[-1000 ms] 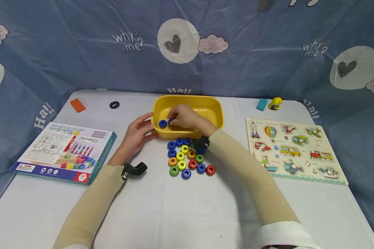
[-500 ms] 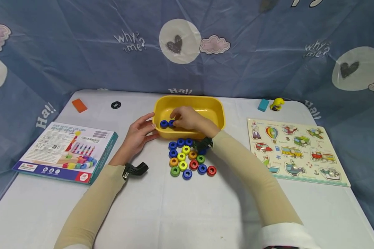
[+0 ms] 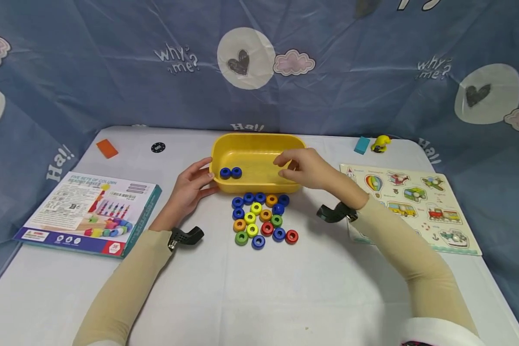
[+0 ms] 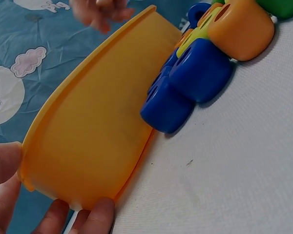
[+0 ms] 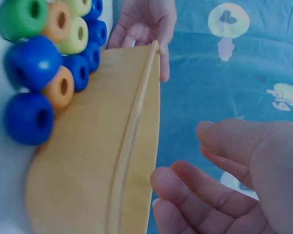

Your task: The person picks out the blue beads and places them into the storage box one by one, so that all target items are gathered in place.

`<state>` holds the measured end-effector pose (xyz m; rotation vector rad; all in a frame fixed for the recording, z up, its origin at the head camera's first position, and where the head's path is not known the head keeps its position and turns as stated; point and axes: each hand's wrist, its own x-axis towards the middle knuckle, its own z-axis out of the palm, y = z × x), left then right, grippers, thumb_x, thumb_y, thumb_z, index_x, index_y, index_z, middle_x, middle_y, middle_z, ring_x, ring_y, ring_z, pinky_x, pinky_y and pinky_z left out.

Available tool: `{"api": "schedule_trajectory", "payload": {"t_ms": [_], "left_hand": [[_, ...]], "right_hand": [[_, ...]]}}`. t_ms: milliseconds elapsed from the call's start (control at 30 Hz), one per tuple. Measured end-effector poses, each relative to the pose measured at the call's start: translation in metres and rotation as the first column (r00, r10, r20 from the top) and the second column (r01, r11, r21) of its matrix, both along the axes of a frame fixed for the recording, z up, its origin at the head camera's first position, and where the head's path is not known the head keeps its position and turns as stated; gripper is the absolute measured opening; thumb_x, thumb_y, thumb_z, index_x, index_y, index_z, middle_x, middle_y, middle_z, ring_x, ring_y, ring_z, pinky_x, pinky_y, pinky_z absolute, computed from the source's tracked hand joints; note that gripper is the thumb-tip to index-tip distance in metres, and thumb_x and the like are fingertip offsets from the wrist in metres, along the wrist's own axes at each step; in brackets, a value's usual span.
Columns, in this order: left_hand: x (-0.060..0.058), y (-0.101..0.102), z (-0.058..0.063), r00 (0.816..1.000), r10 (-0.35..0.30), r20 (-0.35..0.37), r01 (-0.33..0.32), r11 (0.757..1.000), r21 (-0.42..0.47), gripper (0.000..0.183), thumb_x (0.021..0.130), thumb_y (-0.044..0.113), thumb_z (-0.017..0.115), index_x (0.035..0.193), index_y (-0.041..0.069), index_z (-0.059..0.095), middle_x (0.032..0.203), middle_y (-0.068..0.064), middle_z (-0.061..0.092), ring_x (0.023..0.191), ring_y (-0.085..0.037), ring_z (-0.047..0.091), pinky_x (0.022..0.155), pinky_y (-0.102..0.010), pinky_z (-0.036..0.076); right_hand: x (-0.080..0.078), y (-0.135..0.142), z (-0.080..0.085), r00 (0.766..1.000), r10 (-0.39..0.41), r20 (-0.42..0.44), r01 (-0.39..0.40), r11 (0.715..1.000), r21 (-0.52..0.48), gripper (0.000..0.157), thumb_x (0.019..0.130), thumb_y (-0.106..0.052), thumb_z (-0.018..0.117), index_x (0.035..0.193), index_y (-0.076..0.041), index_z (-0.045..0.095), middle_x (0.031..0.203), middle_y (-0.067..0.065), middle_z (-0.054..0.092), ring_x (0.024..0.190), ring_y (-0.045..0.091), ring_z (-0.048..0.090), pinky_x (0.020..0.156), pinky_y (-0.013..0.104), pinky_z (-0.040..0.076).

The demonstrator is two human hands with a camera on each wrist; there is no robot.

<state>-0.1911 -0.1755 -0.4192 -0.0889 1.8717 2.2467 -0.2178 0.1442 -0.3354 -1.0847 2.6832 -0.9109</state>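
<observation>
A yellow plastic tub [image 3: 259, 187] stands at the back middle of the table. Two blue beads [image 3: 231, 173] sit side by side in its front left corner. My left hand [image 3: 192, 186] holds the tub's left end, thumb and fingertips against its wall and rim in the left wrist view. Over the tub's right end is my right hand [image 3: 308, 168], fingers loosely bent, with a gap between thumb and fingers and nothing in it. Several holed beads in blue, yellow, orange, green and red, such as a red bead [image 3: 291, 236], lie grouped against the tub's front.
A boxed bead toy [image 3: 91, 211] lies at the left, a wooden vehicle puzzle [image 3: 415, 206] at the right under my right forearm. Along the back are an orange block [image 3: 107, 148], a black chip [image 3: 157, 147], a teal block [image 3: 362, 145] and a yellow figurine [image 3: 380, 143].
My right hand has let go of a blue bead beside the other one in the tub and moved right, to the tub's right end. My left hand has stayed at the tub.
</observation>
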Motion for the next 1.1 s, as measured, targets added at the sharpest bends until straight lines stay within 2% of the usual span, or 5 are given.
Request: {"api": "schedule_trajectory", "payload": {"t_ms": [133, 367, 567, 733, 1100], "left_hand": [[0.000, 0.000, 0.001, 1.000, 0.000, 0.003, 0.000, 1.000, 0.009, 0.053, 0.098, 0.011, 0.058, 0.148, 0.020, 0.042, 0.133, -0.008, 0.050, 0.101, -0.011, 0.061, 0.086, -0.030, 0.060], [0.000, -0.001, 0.002, 1.000, 0.007, 0.006, -0.007, 1.000, 0.019, 0.054, 0.098, 0.011, 0.058, 0.148, 0.020, 0.041, 0.130, -0.007, 0.051, 0.102, -0.013, 0.061, 0.086, -0.030, 0.060], [0.000, 0.000, 0.000, 1.000, 0.007, 0.006, -0.007, 1.000, 0.009, 0.053, 0.098, 0.011, 0.056, 0.148, 0.019, 0.041, 0.127, -0.005, 0.052, 0.100, -0.011, 0.062, 0.089, -0.032, 0.058], [0.001, 0.000, -0.001, 1.000, 0.016, 0.001, -0.016, 1.000, 0.002, 0.052, 0.099, 0.011, 0.056, 0.148, 0.019, 0.041, 0.125, -0.004, 0.053, 0.099, -0.009, 0.063, 0.090, -0.033, 0.058], [0.001, 0.000, -0.002, 1.000, 0.009, -0.006, -0.009, 1.000, 0.001, 0.053, 0.099, 0.011, 0.056, 0.149, 0.018, 0.040, 0.125, -0.005, 0.053, 0.098, -0.009, 0.063, 0.088, -0.032, 0.059]], "right_hand": [[0.020, 0.022, -0.003, 0.999, -0.014, -0.031, 0.013, 0.999, -0.039, 0.023, 0.089, -0.011, 0.070, 0.110, -0.005, 0.070, 0.104, 0.008, 0.072, 0.077, 0.014, 0.063, 0.070, 0.026, 0.057], [0.040, 0.038, -0.024, 0.999, 0.025, 0.039, -0.022, 0.998, -0.066, 0.020, 0.088, -0.007, 0.070, 0.107, -0.003, 0.071, 0.095, 0.006, 0.072, 0.077, 0.012, 0.061, 0.068, 0.025, 0.057], [0.045, 0.037, -0.048, 0.995, 0.066, 0.078, -0.065, 0.998, -0.017, 0.029, 0.088, -0.012, 0.071, 0.116, -0.004, 0.068, 0.106, 0.009, 0.071, 0.075, 0.013, 0.059, 0.068, 0.022, 0.055], [0.049, 0.030, -0.065, 0.998, 0.038, 0.046, -0.039, 0.999, 0.026, 0.039, 0.088, -0.014, 0.071, 0.125, -0.004, 0.064, 0.089, 0.005, 0.062, 0.072, 0.013, 0.050, 0.064, 0.023, 0.044], [0.050, 0.025, -0.083, 0.998, -0.064, -0.029, 0.063, 0.997, -0.045, 0.022, 0.085, -0.009, 0.073, 0.106, -0.007, 0.071, 0.088, 0.003, 0.064, 0.071, 0.015, 0.051, 0.060, 0.021, 0.042]]}}
